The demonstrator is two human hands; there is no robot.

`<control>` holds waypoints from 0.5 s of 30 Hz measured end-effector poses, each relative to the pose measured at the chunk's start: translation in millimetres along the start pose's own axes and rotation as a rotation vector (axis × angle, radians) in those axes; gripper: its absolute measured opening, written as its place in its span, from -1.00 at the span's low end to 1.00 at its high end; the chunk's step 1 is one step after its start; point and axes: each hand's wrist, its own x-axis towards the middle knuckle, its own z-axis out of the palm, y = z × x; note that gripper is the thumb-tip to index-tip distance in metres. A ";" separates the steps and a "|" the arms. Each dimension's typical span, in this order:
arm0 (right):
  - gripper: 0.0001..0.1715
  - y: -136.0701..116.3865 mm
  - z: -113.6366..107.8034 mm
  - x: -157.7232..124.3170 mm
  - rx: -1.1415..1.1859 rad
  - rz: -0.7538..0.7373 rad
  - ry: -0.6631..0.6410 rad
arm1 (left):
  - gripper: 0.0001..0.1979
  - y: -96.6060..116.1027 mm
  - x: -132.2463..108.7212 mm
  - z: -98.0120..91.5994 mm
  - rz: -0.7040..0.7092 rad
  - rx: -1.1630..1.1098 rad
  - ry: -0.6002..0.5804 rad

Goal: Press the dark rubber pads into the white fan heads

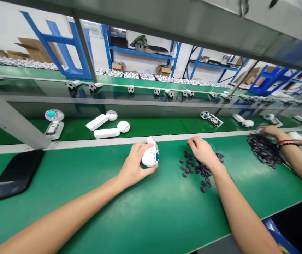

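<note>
My left hand (134, 165) is closed round a white handheld fan (148, 157) with a round, slotted head and a blue centre, held just above the green worktable. Thumb and fingertips of my right hand (201, 150) are pinched together at a small black piece, of which only a dark edge shows. Under and beside that hand lies a loose pile of small black pieces (187, 170), roughly hexagonal, some scattered toward the left. The right palm and forearm hide part of the pile.
A black phone-like slab (15, 175) lies at the left. Beyond the metal rail, white fans (107, 132) lie on a green belt (151, 128). At right, a co-worker's hands (272, 132) are by another black pile (264, 150). Football-patterned fans (131, 89) line the far ledge. A metal post (13, 116) stands left.
</note>
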 end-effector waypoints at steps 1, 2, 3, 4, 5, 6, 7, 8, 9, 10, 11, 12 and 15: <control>-0.60 -7.7 1.8 -2.2 0.047 -0.016 0.003 | -0.33 -0.7 -1.6 1.2 -0.043 -0.011 0.008; -0.57 -17.2 3.6 -5.9 0.128 -0.032 -0.010 | -0.33 -0.7 -3.0 2.1 -0.097 -0.041 0.000; -0.55 -28.5 5.2 -11.4 0.237 -0.047 -0.038 | -0.32 -0.4 -4.1 2.9 -0.153 -0.080 -0.019; -0.54 -40.8 6.5 -18.2 0.372 -0.062 -0.078 | -0.31 0.2 -5.0 3.5 -0.195 -0.115 -0.040; -0.55 -53.6 7.4 -26.2 0.520 -0.071 -0.128 | -0.30 0.7 -5.7 4.0 -0.218 -0.133 -0.055; -0.57 -66.0 8.1 -34.6 0.632 -0.078 -0.188 | -0.30 1.1 -6.4 4.5 -0.219 -0.130 -0.066; -0.59 -77.4 8.8 -42.8 0.709 -0.085 -0.252 | -0.30 1.2 -7.2 4.9 -0.202 -0.108 -0.066; -0.62 -87.1 9.5 -50.4 0.751 -0.085 -0.318 | -0.29 1.1 -7.9 5.2 -0.177 -0.079 -0.060; -0.65 -94.7 10.7 -56.7 0.776 -0.085 -0.361 | -0.29 0.8 -8.7 5.6 -0.153 -0.047 -0.055; -0.67 -100.3 12.5 -61.6 0.787 -0.084 -0.385 | -0.28 0.5 -9.4 5.9 -0.136 -0.018 -0.059; -0.69 -104.0 14.7 -65.1 0.787 -0.084 -0.388 | -0.28 0.3 -10.0 6.2 -0.128 0.008 -0.069; -0.69 -106.0 17.4 -67.2 0.780 -0.089 -0.375 | -0.27 0.3 -10.5 6.5 -0.124 0.027 -0.083; -0.68 -107.7 24.8 -69.1 0.704 -0.122 -0.321 | -0.28 2.1 -10.4 7.0 -0.113 0.062 -0.132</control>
